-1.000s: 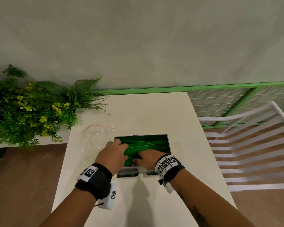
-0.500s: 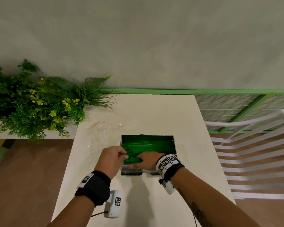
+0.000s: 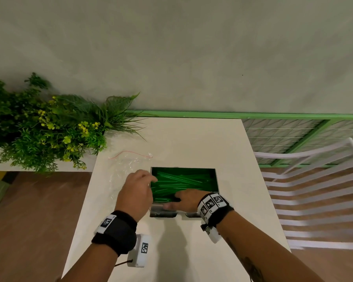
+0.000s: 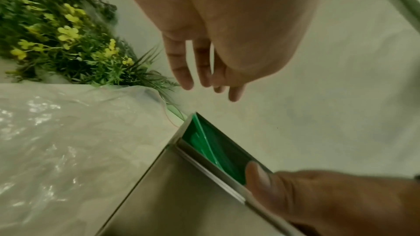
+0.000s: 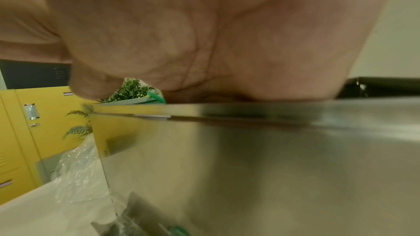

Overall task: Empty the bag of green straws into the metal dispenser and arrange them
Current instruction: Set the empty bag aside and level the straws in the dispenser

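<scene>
While the metal dispenser (image 3: 216, 180) stood open on the pale table (image 3: 181, 139), the green straws (image 3: 181, 180) lay inside it in a loose, crisscrossed heap, most of them running roughly side to side. The person's left hand (image 3: 136, 192) hung over the dispenser's left edge; in the left wrist view its fingers (image 4: 181, 64) were straight and slightly spread, held above the open top and touching nothing. The right hand (image 3: 186, 201) sat at the near rim, its thumb lying along the front edge while its fingers reached down among the straws at the near side. Whether those fingers pinched any straw I could not tell, as the back of the hand hid them from above and the right wrist view showed only palm and steel wall. The clear plastic bag (image 3: 126, 169) lay flattened and crumpled on the table just left of the dispenser, a thin red tie (image 3: 128, 153) at its far edge. Leafy plants with yellow flowers (image 3: 39, 127) spilled beside the table's far-left corner, and a white slatted chair (image 3: 314, 190) stood to the right.
</scene>
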